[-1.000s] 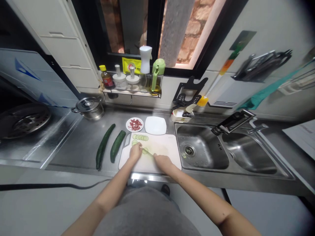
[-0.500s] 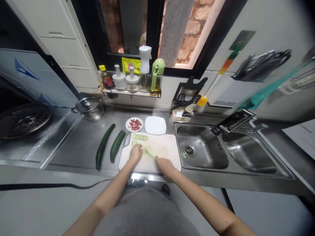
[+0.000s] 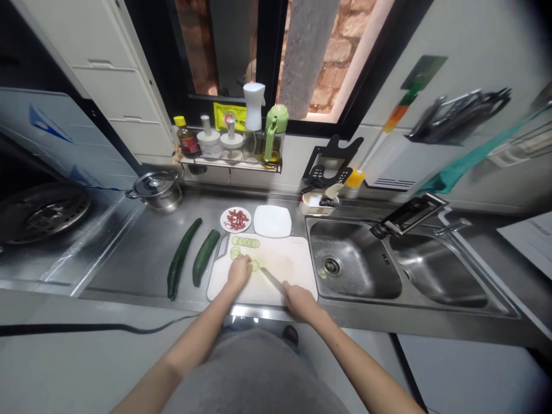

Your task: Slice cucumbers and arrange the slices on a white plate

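Note:
My right hand (image 3: 299, 300) is closed round the handle of a knife (image 3: 272, 279). The blade points up and left over the white cutting board (image 3: 297, 259), its tip just right of a pale green cucumber slice (image 3: 255, 265). At that slice's left edge are the closed fingers of my left hand (image 3: 240, 272), which grip it. A row of overlapping cucumber slices (image 3: 245, 242) lies along the board's far left, with a few more slices (image 3: 235, 252) just above my left hand. Left of the board lie two dark green cucumbers, one long (image 3: 183, 257) and one shorter (image 3: 206, 257).
Behind the board stand a plate of chopped red pieces (image 3: 236, 219) and a white square plate (image 3: 272, 221). To the right is a double sink (image 3: 357, 259); at the back left sits a lidded pot (image 3: 156, 191). Bottles and jars fill a wall rack (image 3: 230, 164).
My right hand has drawn the knife back to the right and slightly down, away from the cucumber slice. My left hand has shifted only slightly.

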The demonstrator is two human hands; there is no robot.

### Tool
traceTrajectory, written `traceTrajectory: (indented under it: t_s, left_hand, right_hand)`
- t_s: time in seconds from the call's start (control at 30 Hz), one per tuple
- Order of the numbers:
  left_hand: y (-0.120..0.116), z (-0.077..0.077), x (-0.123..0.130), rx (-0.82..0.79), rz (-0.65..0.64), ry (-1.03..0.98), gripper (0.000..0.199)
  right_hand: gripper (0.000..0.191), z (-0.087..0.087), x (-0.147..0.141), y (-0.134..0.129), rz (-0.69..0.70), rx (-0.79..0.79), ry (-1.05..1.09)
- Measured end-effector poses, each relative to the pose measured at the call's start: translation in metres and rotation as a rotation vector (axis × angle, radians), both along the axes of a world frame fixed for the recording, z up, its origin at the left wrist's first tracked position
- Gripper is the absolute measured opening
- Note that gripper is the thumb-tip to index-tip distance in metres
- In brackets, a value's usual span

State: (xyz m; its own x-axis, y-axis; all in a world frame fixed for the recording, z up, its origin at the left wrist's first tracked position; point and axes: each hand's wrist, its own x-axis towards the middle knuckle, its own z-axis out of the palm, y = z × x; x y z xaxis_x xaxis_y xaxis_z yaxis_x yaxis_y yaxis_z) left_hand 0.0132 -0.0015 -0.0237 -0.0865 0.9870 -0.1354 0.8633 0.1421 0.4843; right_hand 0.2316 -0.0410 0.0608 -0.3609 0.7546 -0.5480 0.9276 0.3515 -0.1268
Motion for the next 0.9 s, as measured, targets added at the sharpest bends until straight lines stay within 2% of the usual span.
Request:
traceTrajectory:
  t_s: [0.17, 0.37, 0.53, 0.9]
  left_hand:
    - [0.007, 0.005, 0.002, -0.048, 0.03, -0.006, 0.014]
    - [0.009, 0.015, 0.007, -0.075, 0.067, -0.042, 0.01]
    - [0.007, 0.018, 0.002, -0.026, 0.119, -0.028, 0.016]
    - [0.003, 0.014, -0.031, 0.003, 0.346, -0.01, 0.018]
  right_hand:
    - [0.027, -0.004, 0.007, 0.001, -0.214, 0.031, 0.062]
    - [0.027, -0.011, 0.005, 0.004, -0.337, 0.039, 0.12]
    - [0.029, -0.015, 0.004, 0.01, -0.358, 0.04, 0.118]
    - [0.033, -0.016, 0.002, 0.012, -0.346, 0.03, 0.089]
